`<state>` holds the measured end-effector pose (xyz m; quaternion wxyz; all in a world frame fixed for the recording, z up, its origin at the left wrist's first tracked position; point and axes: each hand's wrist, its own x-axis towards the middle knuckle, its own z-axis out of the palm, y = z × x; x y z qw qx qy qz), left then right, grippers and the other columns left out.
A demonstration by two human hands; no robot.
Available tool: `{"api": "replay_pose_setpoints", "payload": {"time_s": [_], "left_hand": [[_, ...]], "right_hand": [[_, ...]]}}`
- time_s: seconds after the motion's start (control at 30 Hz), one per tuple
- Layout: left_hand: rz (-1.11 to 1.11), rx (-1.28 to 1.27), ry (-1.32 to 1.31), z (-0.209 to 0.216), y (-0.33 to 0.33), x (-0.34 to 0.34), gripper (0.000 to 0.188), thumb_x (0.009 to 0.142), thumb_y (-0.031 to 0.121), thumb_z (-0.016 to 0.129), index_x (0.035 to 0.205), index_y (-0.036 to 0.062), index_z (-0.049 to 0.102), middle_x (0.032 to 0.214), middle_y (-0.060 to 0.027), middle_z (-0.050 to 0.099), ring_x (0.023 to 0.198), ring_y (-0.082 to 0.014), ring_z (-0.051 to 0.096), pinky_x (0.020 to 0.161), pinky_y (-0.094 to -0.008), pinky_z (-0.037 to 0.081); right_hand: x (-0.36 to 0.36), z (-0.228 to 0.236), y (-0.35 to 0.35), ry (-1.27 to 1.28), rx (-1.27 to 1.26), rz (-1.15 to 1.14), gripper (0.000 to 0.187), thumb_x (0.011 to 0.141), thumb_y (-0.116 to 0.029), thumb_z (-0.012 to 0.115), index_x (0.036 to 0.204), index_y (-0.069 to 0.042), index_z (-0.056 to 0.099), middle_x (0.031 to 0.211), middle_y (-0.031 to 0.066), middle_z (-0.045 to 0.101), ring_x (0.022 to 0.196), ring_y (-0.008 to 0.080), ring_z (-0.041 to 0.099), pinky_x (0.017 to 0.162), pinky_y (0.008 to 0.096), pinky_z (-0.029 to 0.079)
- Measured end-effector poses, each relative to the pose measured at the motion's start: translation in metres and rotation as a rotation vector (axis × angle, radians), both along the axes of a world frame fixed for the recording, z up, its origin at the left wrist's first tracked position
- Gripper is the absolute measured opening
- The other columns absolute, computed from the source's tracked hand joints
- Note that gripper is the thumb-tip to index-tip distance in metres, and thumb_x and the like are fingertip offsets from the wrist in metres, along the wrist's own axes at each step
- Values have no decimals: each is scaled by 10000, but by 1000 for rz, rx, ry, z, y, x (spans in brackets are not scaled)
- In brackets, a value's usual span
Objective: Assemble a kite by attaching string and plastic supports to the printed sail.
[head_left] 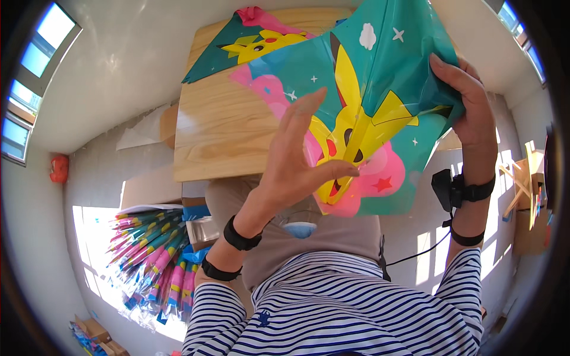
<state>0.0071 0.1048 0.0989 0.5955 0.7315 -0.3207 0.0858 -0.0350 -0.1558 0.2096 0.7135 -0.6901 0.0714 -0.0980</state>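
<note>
I hold up a teal plastic kite [380,77] printed with a yellow cartoon animal and pink clouds, above a wooden table [219,130]. My right hand [466,101] grips its right edge, fingers curled over the bunched film. My left hand [297,160] lies flat against the kite's lower left part, fingers spread, thumb pressed on the print. Both wrists wear black bands. A second kite [255,38] of the same print lies on the table's far side.
A bundle of several folded kites in clear wrap [154,255] lies on the floor at my left. Cardboard boxes [151,184] sit beside the table. A wooden frame [528,184] stands at the right. An orange object [59,168] sits on the floor far left.
</note>
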Motion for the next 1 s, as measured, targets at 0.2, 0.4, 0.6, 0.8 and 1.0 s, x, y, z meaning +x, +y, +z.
{"api": "replay_pose_setpoints", "payload": {"time_s": [0.2, 0.4, 0.6, 0.8, 1.0], "left_hand": [[-291, -298, 509, -35, -16, -30, 481, 845, 104, 751, 1263, -12, 543, 1133, -135, 651, 1027, -223, 634, 861, -338, 510], [-127, -715, 717, -72, 72, 25, 141, 950, 48, 600, 1076, 24, 658, 971, -67, 692, 817, -140, 681, 677, -268, 580], [-1, -545, 829, -133, 159, 116, 184, 924, 43, 610, 1101, -3, 629, 1022, -100, 687, 843, -161, 683, 693, -296, 584], [216, -121, 898, -157, 185, 167, 327, 851, 21, 669, 1169, -19, 603, 1029, -123, 683, 844, -202, 682, 710, -321, 570], [692, 768, 168, -181, 220, 202, 525, 756, 35, 734, 1253, 5, 568, 1126, -177, 638, 1020, -328, 628, 830, -395, 513]], "right_hand": [[9, 10, 87, -136, 169, 370, 328, 962, -271, 628, 1143, 2, 637, 1014, 74, 696, 953, 138, 674, 875, 275, 528], [68, -22, 105, -494, -240, 292, 446, 1000, -394, 550, 1175, 2, 653, 1057, 96, 690, 1070, 168, 637, 1003, 304, 446], [99, -177, 80, -417, -1175, 24, 418, 881, -328, 687, 1196, -59, 633, 1231, 136, 609, 1177, 313, 529, 988, 471, 421], [92, -282, 88, 140, -1391, 115, 491, 872, -322, 674, 1297, -104, 557, 1339, 164, 503, 1271, 376, 442, 1027, 654, 334], [80, -305, 98, 78, -1473, 1, 567, 839, -314, 683, 1346, -108, 534, 1386, 204, 453, 1310, 385, 404, 1027, 671, 327]]}}
